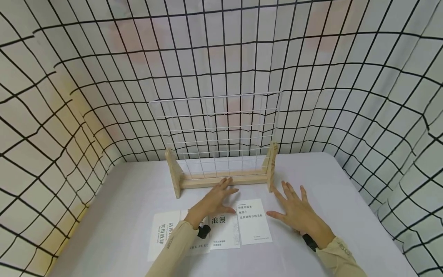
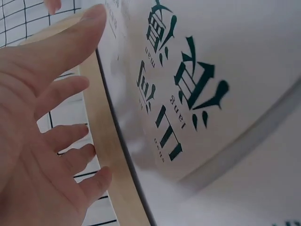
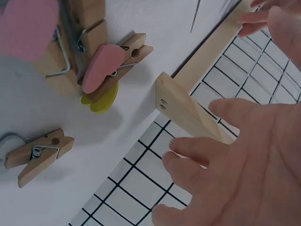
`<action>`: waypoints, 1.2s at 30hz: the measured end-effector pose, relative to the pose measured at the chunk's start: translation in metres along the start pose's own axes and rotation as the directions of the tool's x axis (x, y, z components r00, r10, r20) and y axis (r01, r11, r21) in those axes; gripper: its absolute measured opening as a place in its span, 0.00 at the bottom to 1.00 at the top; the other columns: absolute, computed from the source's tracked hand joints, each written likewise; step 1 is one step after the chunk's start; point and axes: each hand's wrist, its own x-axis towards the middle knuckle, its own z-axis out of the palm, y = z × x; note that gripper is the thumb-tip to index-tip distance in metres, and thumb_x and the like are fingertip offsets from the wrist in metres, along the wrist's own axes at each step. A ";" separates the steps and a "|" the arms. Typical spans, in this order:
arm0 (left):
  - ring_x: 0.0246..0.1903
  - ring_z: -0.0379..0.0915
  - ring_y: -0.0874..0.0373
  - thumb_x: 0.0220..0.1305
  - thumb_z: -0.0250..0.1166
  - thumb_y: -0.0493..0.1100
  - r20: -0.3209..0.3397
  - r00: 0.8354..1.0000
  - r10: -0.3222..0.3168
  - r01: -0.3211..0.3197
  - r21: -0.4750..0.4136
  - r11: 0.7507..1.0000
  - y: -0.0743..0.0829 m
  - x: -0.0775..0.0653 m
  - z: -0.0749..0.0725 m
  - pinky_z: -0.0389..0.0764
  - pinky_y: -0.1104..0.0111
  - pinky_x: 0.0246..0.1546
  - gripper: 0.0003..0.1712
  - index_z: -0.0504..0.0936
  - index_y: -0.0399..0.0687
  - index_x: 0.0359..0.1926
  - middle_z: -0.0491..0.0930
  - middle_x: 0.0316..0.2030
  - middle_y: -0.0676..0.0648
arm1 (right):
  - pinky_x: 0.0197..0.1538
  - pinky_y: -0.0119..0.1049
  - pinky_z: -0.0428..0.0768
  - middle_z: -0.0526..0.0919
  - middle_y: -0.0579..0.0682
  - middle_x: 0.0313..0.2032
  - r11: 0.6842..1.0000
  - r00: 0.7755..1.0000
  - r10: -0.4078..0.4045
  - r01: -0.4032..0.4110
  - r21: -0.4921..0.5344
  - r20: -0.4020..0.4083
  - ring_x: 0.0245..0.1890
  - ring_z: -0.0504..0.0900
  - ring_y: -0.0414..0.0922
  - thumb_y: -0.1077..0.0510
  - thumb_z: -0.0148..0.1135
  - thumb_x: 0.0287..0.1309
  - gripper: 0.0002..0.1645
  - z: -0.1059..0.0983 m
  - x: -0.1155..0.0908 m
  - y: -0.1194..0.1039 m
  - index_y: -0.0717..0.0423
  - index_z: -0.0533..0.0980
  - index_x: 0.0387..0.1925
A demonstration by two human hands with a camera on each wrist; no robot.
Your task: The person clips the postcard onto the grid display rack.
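Observation:
A wire grid [image 1: 221, 132] stands upright in a wooden base [image 1: 221, 184]. My left hand [image 1: 210, 202], fingers spread, reaches over the printed cards to the base's front bar; it holds nothing. To the right, my right hand [image 1: 294, 209] is spread beside the stand's right foot [image 1: 271, 169], also holding nothing, its thumb pointing toward the rightmost card [image 1: 254, 225]. In the right wrist view, wooden clothespins lie on the white surface near this hand, some with hearts: a pink heart [image 3: 104, 66] and a plain-looking clothespin [image 3: 40, 153]. The head view hides them behind my right hand.
Several white cards with dark lettering lie in a row before the stand, from the left card [image 1: 157, 234] to the right one; my left arm covers part of the row. Black netting [image 1: 221, 50] with white cloth behind it encloses the white table [image 1: 114, 215] at the back and sides.

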 end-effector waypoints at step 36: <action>0.82 0.38 0.37 0.46 0.83 0.50 -0.080 0.996 -0.050 0.043 -0.094 0.995 0.006 0.013 0.019 0.39 0.39 0.80 0.24 0.87 0.50 0.45 0.46 0.82 0.38 | 0.71 0.80 0.43 0.57 0.78 0.75 0.997 0.980 0.069 -0.072 0.010 0.186 0.75 0.56 0.75 0.37 0.66 0.65 0.50 -0.018 -0.009 0.019 0.61 0.63 0.76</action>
